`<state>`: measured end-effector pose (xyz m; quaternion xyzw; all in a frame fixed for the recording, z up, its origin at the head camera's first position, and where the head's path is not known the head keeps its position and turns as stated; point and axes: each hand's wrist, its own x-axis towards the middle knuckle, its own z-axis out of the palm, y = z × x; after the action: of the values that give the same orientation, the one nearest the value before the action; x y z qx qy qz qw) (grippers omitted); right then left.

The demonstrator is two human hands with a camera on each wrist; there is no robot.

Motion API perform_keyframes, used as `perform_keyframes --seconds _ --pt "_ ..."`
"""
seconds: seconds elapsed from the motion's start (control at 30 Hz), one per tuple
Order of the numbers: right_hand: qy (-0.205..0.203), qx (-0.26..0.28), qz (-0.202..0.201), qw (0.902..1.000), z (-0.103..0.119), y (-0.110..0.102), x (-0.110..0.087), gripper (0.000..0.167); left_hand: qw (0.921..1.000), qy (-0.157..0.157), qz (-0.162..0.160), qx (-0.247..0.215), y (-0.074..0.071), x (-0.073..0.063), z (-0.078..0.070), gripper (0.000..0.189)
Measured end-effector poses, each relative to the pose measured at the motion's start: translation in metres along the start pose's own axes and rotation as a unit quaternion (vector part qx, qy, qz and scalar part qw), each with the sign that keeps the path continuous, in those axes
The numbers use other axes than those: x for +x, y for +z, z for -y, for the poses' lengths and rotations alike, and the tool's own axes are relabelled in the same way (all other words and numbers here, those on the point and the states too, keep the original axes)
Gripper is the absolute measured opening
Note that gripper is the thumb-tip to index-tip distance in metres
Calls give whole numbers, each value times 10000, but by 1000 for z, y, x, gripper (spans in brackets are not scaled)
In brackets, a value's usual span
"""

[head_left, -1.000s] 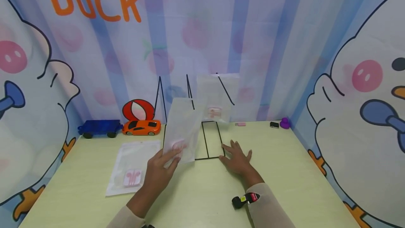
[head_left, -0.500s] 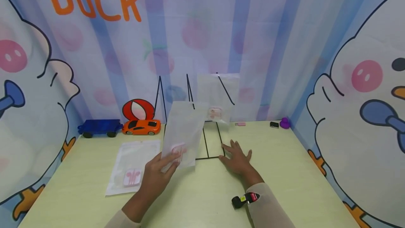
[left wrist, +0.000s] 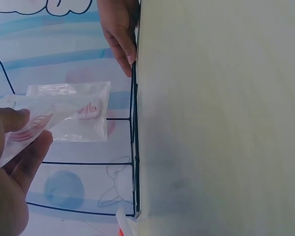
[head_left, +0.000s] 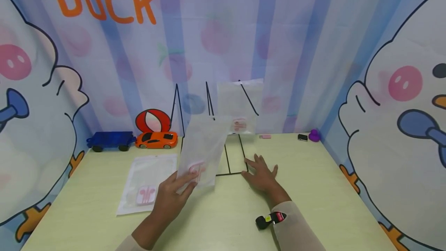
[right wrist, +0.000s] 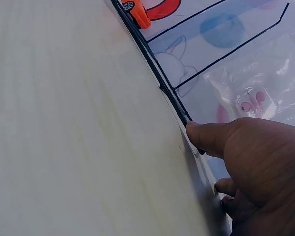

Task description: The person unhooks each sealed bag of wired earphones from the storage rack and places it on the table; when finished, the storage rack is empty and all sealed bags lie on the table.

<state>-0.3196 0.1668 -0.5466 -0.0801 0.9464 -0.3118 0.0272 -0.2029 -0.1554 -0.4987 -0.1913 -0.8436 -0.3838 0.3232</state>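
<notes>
My left hand (head_left: pixel 171 196) pinches the lower part of a translucent bag of pink earphones (head_left: pixel 205 138), with the thumb and fingers on opposite sides. The bag hangs tilted before a black wire display rack (head_left: pixel 228 160). One hook tip shows at its top edge; I cannot tell whether it passes through the bag. Another earphone bag (head_left: pixel 240 102) hangs at the right hook. A third earphone bag (head_left: pixel 148 185) lies flat on the table at left. My right hand (head_left: pixel 259 175) touches the rack's front right corner, fingers spread; its thumb (right wrist: pixel 206 135) presses the front bar.
At the back left stand a blue toy wagon (head_left: pixel 111 140) and an orange toy car (head_left: pixel 156 140). A pink eraser-like piece (head_left: pixel 265 136), a small black item (head_left: pixel 302 137) and a purple toy duck (head_left: pixel 314 135) sit at the back right. A printed curtain (head_left: pixel 296 49) closes the rear.
My left hand has drawn the held bag slightly down and toward me, so its top edge is lower at the hook tip. My right hand has stayed at the rack's corner.
</notes>
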Motion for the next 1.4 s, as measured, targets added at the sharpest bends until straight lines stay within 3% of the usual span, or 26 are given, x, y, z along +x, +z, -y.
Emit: perform_keyframes --seconds 0.43,0.8,0.97,1.1,1.23,1.4 --pt "36 4 -20 10000 1 -2 1 59 10000 84 -10 19 -3 -2 -1 48" --pt "35 -31 51 10000 -4 2 1 59 9996 130 259 -64 -12 -9 9 48" --pt "19 -45 74 10000 -4 1 1 59 9960 -212 812 -322 -19 -9 18 46" --pt "6 -19 39 10000 -2 0 1 59 9877 -622 1296 -619 -23 -7 22 39" --pt "-23 10 -5 10000 -2 1 1 59 9747 -1319 1597 -836 -24 -6 26 33" --pt "-19 -31 -14 10000 -3 2 3 59 9491 -2194 1872 -1267 -27 -5 30 30"
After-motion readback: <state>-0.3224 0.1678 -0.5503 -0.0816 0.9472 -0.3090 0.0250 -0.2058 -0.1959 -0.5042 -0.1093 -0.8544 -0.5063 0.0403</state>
